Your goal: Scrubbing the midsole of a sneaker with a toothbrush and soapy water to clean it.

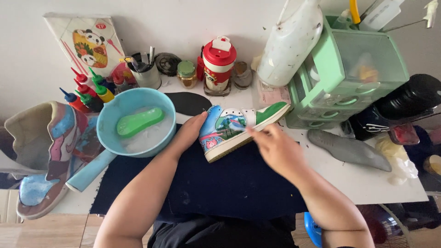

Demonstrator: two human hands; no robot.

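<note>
A painted sneaker (229, 128) with blue, green and pink scenes lies on its side on a dark navy cloth (234, 183). My left hand (188, 133) grips its heel end and holds it steady. Blurred with motion, my right hand (271, 144) holds a small brush (240, 126) whose tip rests on the sneaker's side panel. Just left of my left hand stands a light blue basin (106, 123) with water and a green insole in it.
A second painted sneaker (48, 160) stands at the far left. Paint squeeze bottles (89, 94), jars and a red-lidded cup (218, 64) line the back wall. A green drawer unit (349, 69) is at the right, with a grey insole (349, 149) on the white table.
</note>
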